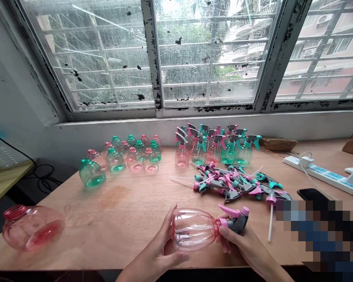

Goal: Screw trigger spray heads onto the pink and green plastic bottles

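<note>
A clear pink spray bottle (pixel 194 229) lies sideways in the air above the table's front edge, its base to the left. My left hand (pixel 164 244) is wrapped around the base end. At the neck, my right hand (pixel 233 237) grips the pink and grey spray head (pixel 237 219), which sits on the bottle's mouth; whether it is fully threaded on I cannot tell. Beyond my right hand lies a pile of loose pink, green and grey spray heads (pixel 229 182) with thin tubes. One pink spray head (pixel 271 201) points its tube toward me.
Several open pink and green bottles (pixel 135 158) stand at the back left. Several bottles with spray heads (pixel 213 150) stand beside them. A large pink bottle (pixel 32 229) lies tilted at front left. At right are a power strip (pixel 323 174) and a black phone (pixel 313 194).
</note>
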### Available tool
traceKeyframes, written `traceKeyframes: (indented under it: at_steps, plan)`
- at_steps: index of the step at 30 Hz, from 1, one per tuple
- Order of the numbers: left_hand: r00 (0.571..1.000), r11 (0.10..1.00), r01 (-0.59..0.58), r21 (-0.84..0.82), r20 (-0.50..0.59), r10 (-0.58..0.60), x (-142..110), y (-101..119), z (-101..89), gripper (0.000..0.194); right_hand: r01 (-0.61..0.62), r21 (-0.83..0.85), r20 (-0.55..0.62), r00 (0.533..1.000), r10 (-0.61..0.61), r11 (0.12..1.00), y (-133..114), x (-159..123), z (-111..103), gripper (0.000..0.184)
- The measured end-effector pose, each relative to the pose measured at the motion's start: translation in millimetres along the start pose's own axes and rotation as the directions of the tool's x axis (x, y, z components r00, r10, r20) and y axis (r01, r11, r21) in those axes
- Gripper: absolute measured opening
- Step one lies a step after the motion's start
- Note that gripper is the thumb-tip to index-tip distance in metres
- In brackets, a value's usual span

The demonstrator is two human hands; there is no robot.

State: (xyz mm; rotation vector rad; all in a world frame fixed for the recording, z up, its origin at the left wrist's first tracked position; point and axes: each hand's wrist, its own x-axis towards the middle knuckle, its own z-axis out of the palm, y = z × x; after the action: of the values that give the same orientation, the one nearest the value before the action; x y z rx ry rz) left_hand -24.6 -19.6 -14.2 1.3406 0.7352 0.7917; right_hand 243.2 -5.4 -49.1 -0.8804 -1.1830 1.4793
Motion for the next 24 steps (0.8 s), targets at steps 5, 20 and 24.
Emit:
traceKeyframes:
  at_steps: [5,20,24]
  plan:
    - [1.0,1.0,0.003,-0.007,0.002,-0.003,0.8,-0.1,0.4,0.102,0.003,-0.002,0.006,1.0,-0.003,1.0,-1.2,0.4,0.3,0.038]
    - [1.0,1.0,0.015,-0.013,-0.013,-0.015,1.1,1.9,2.3,0.105,0.012,-0.037,0.019,1.0,-0.011,0.999,1.0,0.7,-1.5,0.039]
    - [1.0,1.0,0.018,0.002,-0.015,-0.018,1.2,2.0,1.6,0.104,0.006,-0.04,0.013,1.0,-0.006,0.999,0.0,-0.2,-1.1,0.04]
